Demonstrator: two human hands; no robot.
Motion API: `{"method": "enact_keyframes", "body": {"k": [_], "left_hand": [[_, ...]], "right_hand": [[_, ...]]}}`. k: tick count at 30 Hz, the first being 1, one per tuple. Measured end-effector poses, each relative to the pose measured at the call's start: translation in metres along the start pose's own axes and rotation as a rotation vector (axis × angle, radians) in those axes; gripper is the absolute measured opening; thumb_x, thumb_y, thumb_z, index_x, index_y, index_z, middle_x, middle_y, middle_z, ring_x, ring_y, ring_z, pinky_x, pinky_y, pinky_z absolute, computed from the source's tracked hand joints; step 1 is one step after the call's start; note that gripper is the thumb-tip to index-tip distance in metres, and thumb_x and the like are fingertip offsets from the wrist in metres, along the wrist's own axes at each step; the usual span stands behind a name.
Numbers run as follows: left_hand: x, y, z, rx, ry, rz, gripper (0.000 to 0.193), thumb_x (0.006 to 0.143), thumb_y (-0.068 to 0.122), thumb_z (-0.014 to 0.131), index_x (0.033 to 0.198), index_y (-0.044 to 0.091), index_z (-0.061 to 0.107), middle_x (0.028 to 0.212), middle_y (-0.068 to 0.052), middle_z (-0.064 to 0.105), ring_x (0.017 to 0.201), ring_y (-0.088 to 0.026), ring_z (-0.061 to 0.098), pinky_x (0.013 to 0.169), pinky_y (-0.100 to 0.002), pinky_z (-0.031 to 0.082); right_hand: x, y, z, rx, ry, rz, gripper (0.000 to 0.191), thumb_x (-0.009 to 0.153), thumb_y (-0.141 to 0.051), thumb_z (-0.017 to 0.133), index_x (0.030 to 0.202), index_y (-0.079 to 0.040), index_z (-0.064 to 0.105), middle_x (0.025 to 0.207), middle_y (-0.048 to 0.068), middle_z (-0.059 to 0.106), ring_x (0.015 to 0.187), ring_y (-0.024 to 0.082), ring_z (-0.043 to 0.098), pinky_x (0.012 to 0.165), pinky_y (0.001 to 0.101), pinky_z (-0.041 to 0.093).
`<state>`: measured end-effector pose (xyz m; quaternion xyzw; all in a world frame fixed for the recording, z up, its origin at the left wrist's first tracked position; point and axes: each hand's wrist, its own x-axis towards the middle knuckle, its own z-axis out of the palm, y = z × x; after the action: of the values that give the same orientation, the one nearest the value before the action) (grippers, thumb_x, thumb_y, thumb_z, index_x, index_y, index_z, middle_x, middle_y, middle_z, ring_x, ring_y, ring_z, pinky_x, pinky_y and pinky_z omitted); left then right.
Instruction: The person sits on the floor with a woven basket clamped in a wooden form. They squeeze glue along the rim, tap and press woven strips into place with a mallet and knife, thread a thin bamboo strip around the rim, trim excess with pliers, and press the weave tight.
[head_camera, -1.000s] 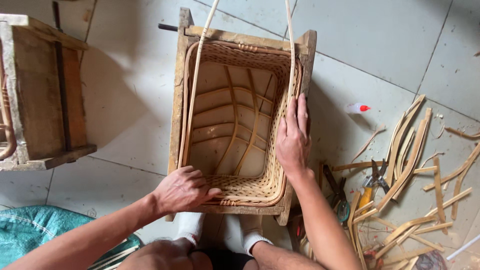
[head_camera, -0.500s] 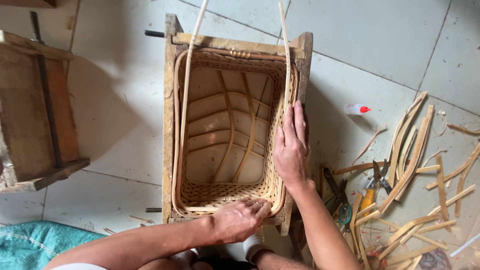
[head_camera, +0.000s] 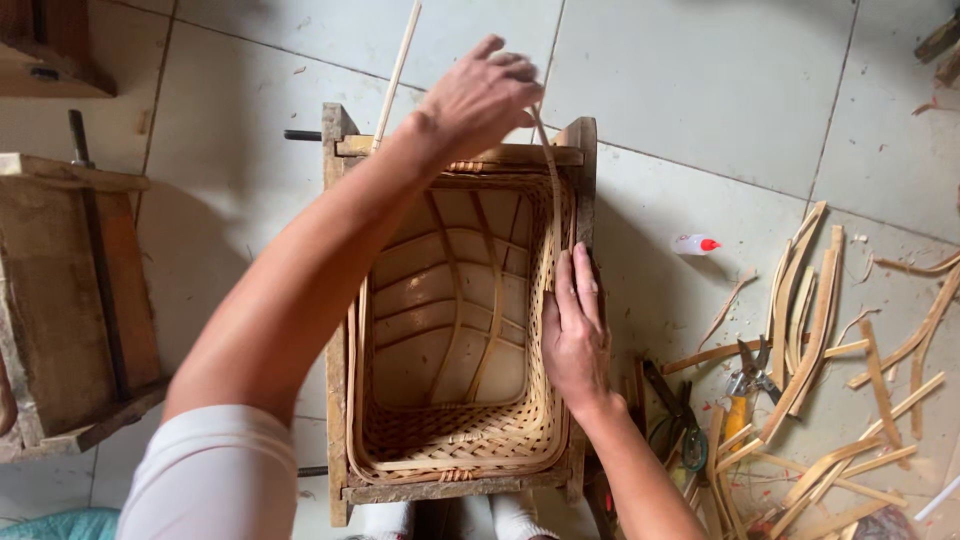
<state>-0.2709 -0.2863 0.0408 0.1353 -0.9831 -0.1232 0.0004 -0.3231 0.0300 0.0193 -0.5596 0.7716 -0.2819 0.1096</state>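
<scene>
A woven rattan basket (head_camera: 450, 440) sits inside a wooden frame mould (head_camera: 336, 300) on the tiled floor. My left hand (head_camera: 480, 95) reaches across over the far edge and pinches a long thin cane strip (head_camera: 553, 180) that curves down into the basket's right wall. My right hand (head_camera: 575, 335) lies flat on the right rim, fingers pointing away from me, pressing the weave where that strip enters. A second loose cane strip (head_camera: 398, 70) sticks up from the far left corner.
A wooden block form (head_camera: 60, 300) with a metal rod stands at the left. Split cane offcuts (head_camera: 810, 330), pliers (head_camera: 750, 375), dark-handled cutters (head_camera: 675, 410) and a small white bottle with a red cap (head_camera: 697, 244) lie on the floor at the right.
My left hand has left the basket's near rim, swung up over the far edge and taken hold of the right cane strip. My right hand stays on the right rim.
</scene>
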Motion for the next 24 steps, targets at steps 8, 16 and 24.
{"method": "enact_keyframes", "body": {"k": [8,16,24], "left_hand": [[-0.136,0.069,0.034,-0.108,0.334,-0.393,0.028,0.089,-0.003,0.061,0.116,0.001,0.063,0.111,-0.021,0.058,0.098,-0.030,0.058,0.070,-0.036,0.057],[-0.095,0.077,0.085,-0.203,0.301,-0.533,0.024,0.091,-0.009,0.058,0.112,0.002,0.063,0.114,-0.017,0.059,0.098,-0.028,0.059,0.077,-0.036,0.060],[-0.105,0.071,0.088,-0.171,0.314,-0.417,0.026,0.095,-0.006,0.064,0.120,0.001,0.066,0.118,-0.015,0.060,0.103,-0.026,0.060,0.079,-0.036,0.061]], "right_hand": [[0.003,0.001,-0.013,0.204,-0.040,0.239,0.106,0.082,-0.013,0.081,0.164,-0.007,0.014,0.167,0.030,0.018,0.153,0.042,0.018,0.121,0.0510,0.023],[0.007,0.021,-0.014,0.236,-0.193,0.473,0.098,0.088,-0.018,0.079,0.164,0.005,0.021,0.162,0.033,0.033,0.123,0.043,0.057,0.108,0.0550,0.044],[0.099,0.060,0.016,0.202,-0.244,0.524,0.104,0.089,-0.035,0.086,0.153,0.021,0.026,0.120,0.052,0.057,0.103,0.035,0.066,0.107,0.0519,0.048]]}}
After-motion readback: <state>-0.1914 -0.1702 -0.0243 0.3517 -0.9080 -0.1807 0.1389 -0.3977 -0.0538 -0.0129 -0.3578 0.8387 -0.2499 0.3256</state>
